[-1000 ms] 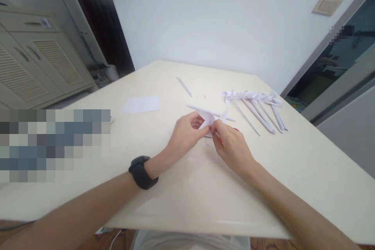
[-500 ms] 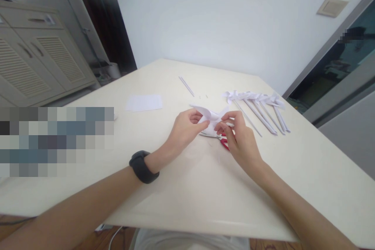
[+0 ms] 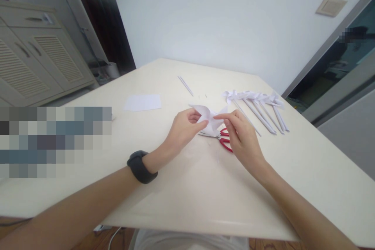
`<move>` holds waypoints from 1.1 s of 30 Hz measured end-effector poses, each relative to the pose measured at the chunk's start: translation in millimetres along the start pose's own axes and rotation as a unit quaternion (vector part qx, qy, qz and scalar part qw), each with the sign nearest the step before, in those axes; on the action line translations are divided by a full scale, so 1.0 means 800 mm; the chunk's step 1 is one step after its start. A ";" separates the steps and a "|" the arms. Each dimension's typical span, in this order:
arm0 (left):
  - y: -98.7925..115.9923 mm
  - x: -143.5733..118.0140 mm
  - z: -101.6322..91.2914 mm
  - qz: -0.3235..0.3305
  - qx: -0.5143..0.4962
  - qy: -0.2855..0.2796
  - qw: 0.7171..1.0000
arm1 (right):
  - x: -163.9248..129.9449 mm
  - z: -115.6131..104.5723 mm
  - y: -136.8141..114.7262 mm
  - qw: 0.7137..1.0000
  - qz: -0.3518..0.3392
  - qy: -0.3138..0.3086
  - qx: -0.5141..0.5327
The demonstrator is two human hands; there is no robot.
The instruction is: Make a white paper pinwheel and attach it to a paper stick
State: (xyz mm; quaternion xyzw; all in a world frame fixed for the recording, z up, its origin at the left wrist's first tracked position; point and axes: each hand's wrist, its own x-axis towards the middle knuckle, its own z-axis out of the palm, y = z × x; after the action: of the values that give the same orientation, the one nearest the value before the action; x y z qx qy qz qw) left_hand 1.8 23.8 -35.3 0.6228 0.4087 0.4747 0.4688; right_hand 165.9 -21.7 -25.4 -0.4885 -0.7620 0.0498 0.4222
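Left hand (image 3: 184, 129) fingers pinching folded paper piece (image 3: 209, 115), right hand (image 3: 243, 138) fingers pinching its tip, right hand having lifted, uncovering red scissors (image 3: 224, 140)

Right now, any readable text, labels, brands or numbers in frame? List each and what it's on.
None readable.
Small sticker on the cabinet drawer: too small and blurred to read.
Flat paper sheet on the table: blank.
Folded paper pinched by the left hand and right hand: no print visible.
Red scissors, black wristband, wall plate: no markings visible.
Pixelated patches: unreadable.
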 end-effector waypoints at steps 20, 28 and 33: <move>-0.003 -0.004 0.003 0.089 0.092 0.036 0.991 | -0.007 0.009 0.002 0.998 0.015 -0.015 -0.064; 0.002 -0.007 0.004 0.121 0.151 0.043 0.980 | -0.009 0.011 0.000 0.999 0.022 -0.023 -0.030; 0.002 -0.007 0.003 0.122 0.156 0.039 0.979 | -0.009 0.012 -0.001 0.999 0.027 -0.022 -0.017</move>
State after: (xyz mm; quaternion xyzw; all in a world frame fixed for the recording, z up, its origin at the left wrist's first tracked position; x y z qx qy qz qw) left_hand 3.4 17.6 -35.4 0.7143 0.4171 0.4827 0.2878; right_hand 160.0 -24.7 -35.5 -0.5148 -0.7585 0.0595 0.3952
